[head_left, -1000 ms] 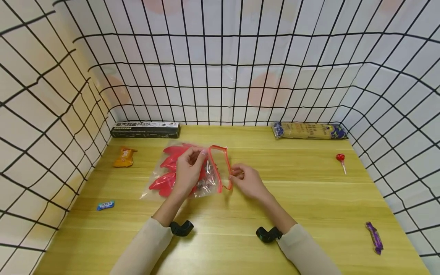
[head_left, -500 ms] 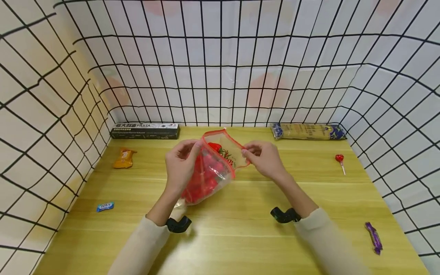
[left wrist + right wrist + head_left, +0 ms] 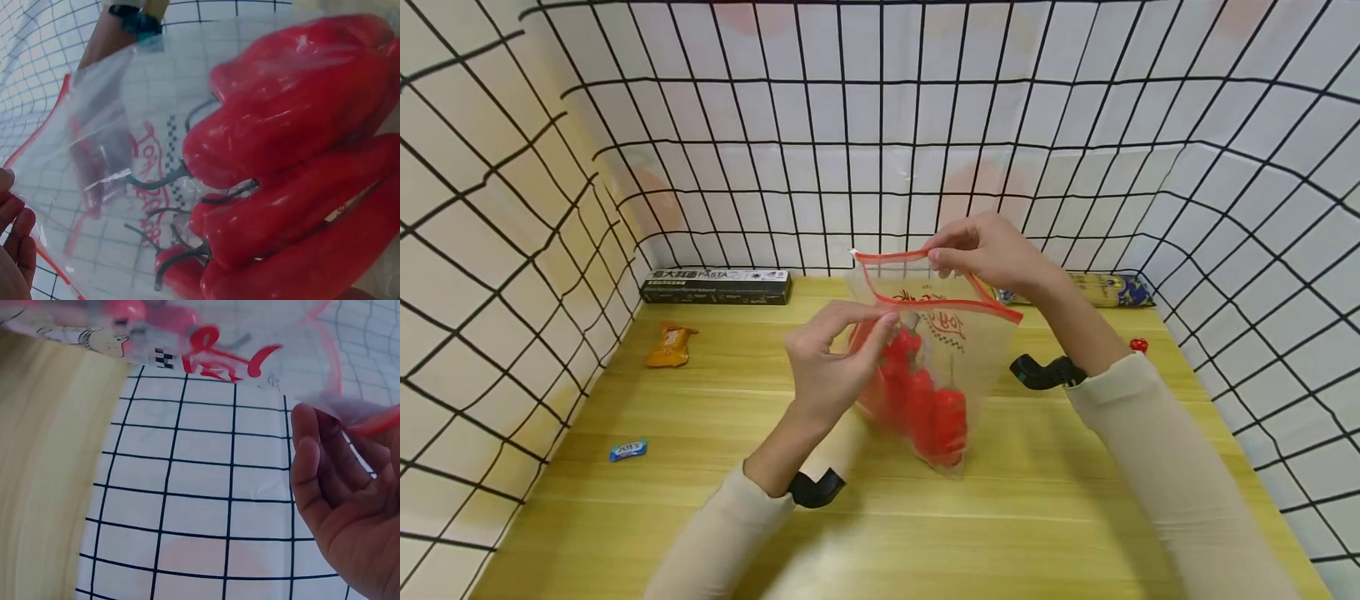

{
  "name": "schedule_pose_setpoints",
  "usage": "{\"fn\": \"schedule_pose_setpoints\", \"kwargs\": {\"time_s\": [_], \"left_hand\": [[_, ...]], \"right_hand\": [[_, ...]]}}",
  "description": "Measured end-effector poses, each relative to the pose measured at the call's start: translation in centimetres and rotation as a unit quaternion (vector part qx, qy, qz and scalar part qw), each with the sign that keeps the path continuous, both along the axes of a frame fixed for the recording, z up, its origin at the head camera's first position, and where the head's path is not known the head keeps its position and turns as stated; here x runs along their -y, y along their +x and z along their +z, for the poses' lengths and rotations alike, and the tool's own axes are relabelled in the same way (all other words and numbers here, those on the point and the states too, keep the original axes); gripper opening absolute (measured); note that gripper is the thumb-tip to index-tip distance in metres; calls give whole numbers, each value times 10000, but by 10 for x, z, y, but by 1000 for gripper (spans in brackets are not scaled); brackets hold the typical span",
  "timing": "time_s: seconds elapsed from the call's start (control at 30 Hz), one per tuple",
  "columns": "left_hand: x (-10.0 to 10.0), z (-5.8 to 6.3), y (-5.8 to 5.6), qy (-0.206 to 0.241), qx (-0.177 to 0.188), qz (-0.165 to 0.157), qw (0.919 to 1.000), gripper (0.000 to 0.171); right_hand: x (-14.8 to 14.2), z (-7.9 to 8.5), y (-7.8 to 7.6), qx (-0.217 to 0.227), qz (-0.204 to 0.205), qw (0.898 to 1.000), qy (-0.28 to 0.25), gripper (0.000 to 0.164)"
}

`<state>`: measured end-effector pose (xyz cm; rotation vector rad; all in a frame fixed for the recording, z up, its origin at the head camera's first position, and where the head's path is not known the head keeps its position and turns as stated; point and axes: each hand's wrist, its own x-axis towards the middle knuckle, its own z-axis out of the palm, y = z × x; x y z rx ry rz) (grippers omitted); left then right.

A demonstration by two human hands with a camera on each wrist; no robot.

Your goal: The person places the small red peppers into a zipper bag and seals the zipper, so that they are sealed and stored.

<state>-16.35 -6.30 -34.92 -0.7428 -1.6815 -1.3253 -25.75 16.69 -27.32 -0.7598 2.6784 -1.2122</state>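
Note:
A clear zip bag (image 3: 988, 362) with a red-edged mouth hangs upright above the table, its mouth spread apart. Inside are several red peppers with green stems (image 3: 275, 134), gathered toward the bottom. My left hand (image 3: 831, 362) pinches the near rim between thumb and fingers. On the far rim, my right hand (image 3: 996, 250) has a pinch just below the red strip's edge. Red printed lettering (image 3: 215, 359) shows on the bag in the right wrist view. Some of the peppers are hidden behind my left hand.
A black pasta box (image 3: 715, 287) lies at the back left. Nearer are an orange packet (image 3: 672, 346) and a blue candy (image 3: 628, 451). A noodle package (image 3: 1105, 290) and a lollipop (image 3: 1138, 344) are partly covered by my right arm. Black wire grid (image 3: 880, 142) walls the table.
The bag has been lifted off the table, moved right and turned upright, so the peppers slid down. My right hand rose to the far rim, and the mouth widened.

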Motion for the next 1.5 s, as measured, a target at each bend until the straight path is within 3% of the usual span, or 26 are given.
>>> {"fn": "schedule_pose_setpoints", "kwargs": {"time_s": [0.1, 0.17, 0.23, 0.3, 0.4, 0.47, 0.5, 0.53, 0.57, 0.6, 0.7, 0.8, 0.87, 0.93, 1.07, 1.2, 1.37, 1.5], "left_hand": [[-1, -3, -4, -62, 214, -37, 9997, 10], [5, -5, -12, 150, 697, 17, 9975, 12], [15, -7, -25, 382, 1404, 39, 9894, 19], [25, -9, -41, 457, 2296, -251, 9719, 29], [36, -9, -62, 332, 3567, -1168, 9263, 41], [40, -9, -72, 334, 4079, -1694, 8966, 44], [41, -9, -75, 436, 4192, -1851, 8878, 44], [42, -9, -77, 597, 4213, -1921, 8843, 43], [42, -8, -77, 769, 4151, -1932, 8857, 40], [41, -8, -76, 880, 4032, -1847, 8920, 37], [39, -7, -68, 1129, 3450, -1419, 9209, 27], [35, -5, -55, 1024, 2807, -857, 9505, 20], [31, -1, -44, 996, 2456, -639, 9621, 17], [27, 5, -34, 998, 2217, -520, 9686, 15], [19, 17, -15, 1127, 2055, -730, 9694, 14], [14, 18, -9, 1120, 2033, -983, 9677, 13], [15, 8, -16, 1102, 2057, -1161, 9654, 11], [21, 1, -23, 1168, 2262, -1301, 9583, 12]], "right_hand": [[-2, -1, -4, 131, 195, 9997, -121, 21], [-5, -4, -7, 274, 256, 9991, -202, 22], [-9, -6, -8, 410, 308, 9982, -311, 21], [-11, -8, -9, 517, 375, 9971, -413, 21], [-14, -9, -10, 575, 452, 9961, -501, 20], [-15, -10, -10, 553, 472, 9962, -479, 21], [-15, -10, -10, 514, 455, 9967, -436, 21], [-16, -11, -10, 500, 437, 9969, -412, 22], [-16, -10, -9, 458, 384, 9976, -347, 23], [-17, -10, -8, 379, 322, 9984, -267, 25], [-19, -5, 3, 0, 46, 10000, 53, 33], [-16, 5, 25, -506, -323, 9979, 223, 40], [-8, 13, 41, -866, -404, 9952, 206, 40], [5, 20, 53, -1145, -309, 9929, 125, 38], [36, 23, 64, -1340, 169, 9908, 76, 35], [56, 20, 64, -1202, 268, 9922, 200, 27], [60, 16, 64, -1400, 331, 9889, 366, 18], [57, 17, 66, -1628, 470, 9845, 442, 17]]}}
